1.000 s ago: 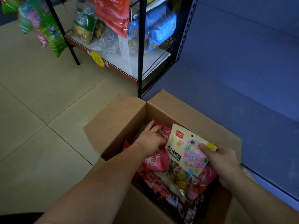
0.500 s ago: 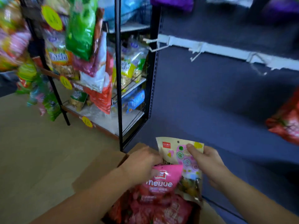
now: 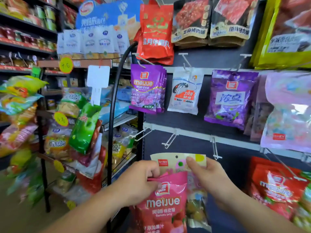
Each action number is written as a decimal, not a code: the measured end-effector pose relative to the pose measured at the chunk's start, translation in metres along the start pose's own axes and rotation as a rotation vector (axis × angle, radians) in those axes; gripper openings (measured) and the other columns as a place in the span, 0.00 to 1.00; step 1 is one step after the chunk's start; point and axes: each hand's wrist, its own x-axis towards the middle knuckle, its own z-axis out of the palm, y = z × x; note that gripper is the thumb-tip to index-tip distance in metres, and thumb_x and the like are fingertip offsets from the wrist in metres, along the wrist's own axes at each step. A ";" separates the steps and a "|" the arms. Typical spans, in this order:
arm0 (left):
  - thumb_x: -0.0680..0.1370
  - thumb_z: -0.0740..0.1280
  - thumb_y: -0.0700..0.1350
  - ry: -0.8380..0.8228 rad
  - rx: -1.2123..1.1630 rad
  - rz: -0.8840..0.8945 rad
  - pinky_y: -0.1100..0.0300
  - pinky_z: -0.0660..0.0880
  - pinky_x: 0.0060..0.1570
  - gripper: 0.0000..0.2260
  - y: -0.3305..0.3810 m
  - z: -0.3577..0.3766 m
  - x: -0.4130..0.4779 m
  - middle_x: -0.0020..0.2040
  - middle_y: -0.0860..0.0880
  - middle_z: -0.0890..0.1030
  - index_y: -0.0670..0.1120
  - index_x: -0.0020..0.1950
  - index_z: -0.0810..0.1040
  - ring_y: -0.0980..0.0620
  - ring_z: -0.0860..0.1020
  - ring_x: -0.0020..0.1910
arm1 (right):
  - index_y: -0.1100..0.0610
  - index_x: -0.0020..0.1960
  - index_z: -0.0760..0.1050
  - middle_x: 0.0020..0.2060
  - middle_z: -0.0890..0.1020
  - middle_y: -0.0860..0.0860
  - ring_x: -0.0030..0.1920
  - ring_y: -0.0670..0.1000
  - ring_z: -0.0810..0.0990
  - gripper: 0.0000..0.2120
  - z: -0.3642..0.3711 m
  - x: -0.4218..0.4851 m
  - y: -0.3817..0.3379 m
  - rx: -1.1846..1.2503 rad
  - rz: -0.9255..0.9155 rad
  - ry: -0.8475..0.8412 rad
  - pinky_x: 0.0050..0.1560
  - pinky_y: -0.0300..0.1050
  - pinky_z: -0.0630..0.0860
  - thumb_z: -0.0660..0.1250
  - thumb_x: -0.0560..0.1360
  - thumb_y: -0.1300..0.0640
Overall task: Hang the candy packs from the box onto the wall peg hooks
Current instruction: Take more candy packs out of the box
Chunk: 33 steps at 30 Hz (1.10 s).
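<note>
My left hand (image 3: pixel 143 180) grips the top edge of a pink "meijue" candy pack (image 3: pixel 165 206), held upright low in the head view. My right hand (image 3: pixel 207 179) pinches a cream lollipop pack (image 3: pixel 170 163) by its upper right corner; that pack stands just behind the pink one. Both packs are below a white rail with three bare peg hooks: a left hook (image 3: pixel 142 134), a middle hook (image 3: pixel 170 140) and a right hook (image 3: pixel 215 148). The box is out of view.
Purple meijue packs (image 3: pixel 147 88), a White Rabbit pack (image 3: pixel 185 91) and another purple pack (image 3: pixel 230 98) hang on the row above. Red meijue packs (image 3: pixel 276 189) hang at the lower right. A black wire snack rack (image 3: pixel 87 125) stands close on the left.
Both hands have lifted out of the box with a pack each. My view has swung up from the box to the peg wall, and the packs now sit just under the bare hooks.
</note>
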 end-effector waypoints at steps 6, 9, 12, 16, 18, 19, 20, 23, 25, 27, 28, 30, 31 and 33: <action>0.71 0.78 0.50 0.214 -0.022 0.095 0.56 0.81 0.43 0.06 0.059 -0.039 0.031 0.39 0.57 0.84 0.56 0.41 0.82 0.59 0.82 0.39 | 0.60 0.47 0.85 0.43 0.89 0.60 0.39 0.60 0.88 0.12 -0.008 0.006 -0.063 0.074 -0.044 0.020 0.36 0.53 0.82 0.73 0.79 0.51; 0.69 0.78 0.48 0.305 -0.100 0.126 0.57 0.81 0.40 0.08 0.082 -0.052 0.044 0.37 0.57 0.84 0.58 0.36 0.81 0.58 0.83 0.38 | 0.61 0.50 0.85 0.44 0.89 0.60 0.41 0.61 0.89 0.13 -0.015 0.007 -0.090 0.107 -0.058 0.005 0.38 0.52 0.82 0.75 0.77 0.50; 0.69 0.80 0.43 0.409 -0.110 0.191 0.67 0.75 0.40 0.14 0.098 -0.056 0.048 0.38 0.57 0.81 0.59 0.33 0.79 0.63 0.80 0.37 | 0.62 0.51 0.86 0.45 0.89 0.61 0.43 0.62 0.89 0.14 -0.023 0.000 -0.112 0.166 -0.062 -0.017 0.44 0.59 0.85 0.76 0.75 0.51; 0.69 0.80 0.41 0.438 -0.015 0.287 0.62 0.77 0.46 0.09 0.120 -0.046 0.049 0.42 0.56 0.80 0.54 0.37 0.82 0.59 0.80 0.44 | 0.63 0.51 0.85 0.45 0.89 0.62 0.47 0.65 0.88 0.13 -0.049 -0.010 -0.118 0.200 -0.051 0.049 0.52 0.66 0.83 0.75 0.77 0.53; 0.69 0.80 0.42 0.423 0.008 0.297 0.57 0.78 0.46 0.09 0.137 -0.034 0.051 0.41 0.57 0.81 0.54 0.37 0.82 0.59 0.80 0.43 | 0.63 0.53 0.85 0.45 0.89 0.62 0.47 0.67 0.88 0.12 -0.077 -0.011 -0.113 0.208 -0.025 0.116 0.51 0.69 0.84 0.73 0.79 0.53; 0.69 0.80 0.42 0.410 0.005 0.294 0.55 0.79 0.46 0.09 0.147 -0.026 0.054 0.41 0.58 0.81 0.54 0.37 0.82 0.60 0.81 0.43 | 0.63 0.55 0.84 0.45 0.89 0.62 0.47 0.67 0.88 0.13 -0.093 -0.013 -0.111 0.216 -0.007 0.147 0.51 0.71 0.83 0.72 0.79 0.53; 0.69 0.80 0.42 0.376 -0.018 0.268 0.52 0.81 0.46 0.09 0.159 -0.019 0.055 0.40 0.58 0.83 0.54 0.38 0.83 0.59 0.83 0.42 | 0.62 0.57 0.83 0.46 0.89 0.62 0.47 0.66 0.88 0.14 -0.109 -0.016 -0.109 0.224 0.005 0.179 0.52 0.72 0.83 0.73 0.79 0.52; 0.72 0.78 0.44 0.234 -0.071 0.170 0.49 0.84 0.43 0.06 0.194 0.002 0.060 0.39 0.59 0.86 0.54 0.40 0.84 0.59 0.85 0.38 | 0.61 0.61 0.78 0.49 0.89 0.61 0.48 0.63 0.89 0.24 -0.154 -0.029 -0.105 0.255 -0.021 0.249 0.52 0.70 0.83 0.78 0.73 0.47; 0.73 0.77 0.45 0.199 -0.053 0.175 0.57 0.83 0.41 0.05 0.215 0.014 0.065 0.38 0.59 0.86 0.53 0.39 0.85 0.61 0.85 0.37 | 0.63 0.60 0.79 0.49 0.88 0.62 0.48 0.64 0.89 0.28 -0.181 -0.041 -0.105 0.202 -0.049 0.277 0.53 0.70 0.83 0.79 0.70 0.44; 0.74 0.77 0.45 0.177 -0.056 0.208 0.63 0.81 0.38 0.05 0.239 0.027 0.069 0.37 0.59 0.86 0.52 0.39 0.85 0.61 0.84 0.37 | 0.67 0.53 0.83 0.47 0.88 0.65 0.48 0.66 0.88 0.23 -0.206 -0.053 -0.105 0.168 -0.086 0.286 0.54 0.73 0.81 0.80 0.71 0.48; 0.74 0.77 0.45 0.169 -0.051 0.223 0.63 0.80 0.38 0.04 0.250 0.033 0.071 0.37 0.59 0.86 0.52 0.40 0.86 0.61 0.84 0.37 | 0.68 0.49 0.83 0.46 0.87 0.69 0.47 0.68 0.88 0.24 -0.219 -0.057 -0.104 0.149 -0.097 0.300 0.52 0.75 0.80 0.83 0.68 0.47; 0.73 0.77 0.46 0.166 -0.023 0.261 0.61 0.80 0.41 0.03 0.270 0.044 0.075 0.36 0.60 0.86 0.53 0.40 0.86 0.62 0.84 0.37 | 0.70 0.46 0.81 0.49 0.82 0.76 0.47 0.71 0.86 0.35 -0.241 -0.064 -0.103 0.105 -0.089 0.337 0.48 0.81 0.76 0.87 0.59 0.41; 0.73 0.77 0.45 0.163 -0.025 0.274 0.62 0.80 0.40 0.04 0.279 0.049 0.077 0.36 0.60 0.86 0.53 0.40 0.86 0.62 0.84 0.37 | 0.72 0.48 0.79 0.50 0.82 0.76 0.48 0.74 0.85 0.39 -0.254 -0.065 -0.101 0.107 -0.098 0.347 0.48 0.82 0.75 0.88 0.56 0.41; 0.74 0.76 0.44 0.130 -0.052 0.283 0.69 0.76 0.35 0.05 0.293 0.058 0.080 0.35 0.61 0.85 0.52 0.39 0.85 0.63 0.83 0.36 | 0.72 0.50 0.82 0.46 0.86 0.70 0.47 0.71 0.87 0.32 -0.277 -0.074 -0.104 0.130 -0.113 0.378 0.50 0.77 0.80 0.88 0.60 0.48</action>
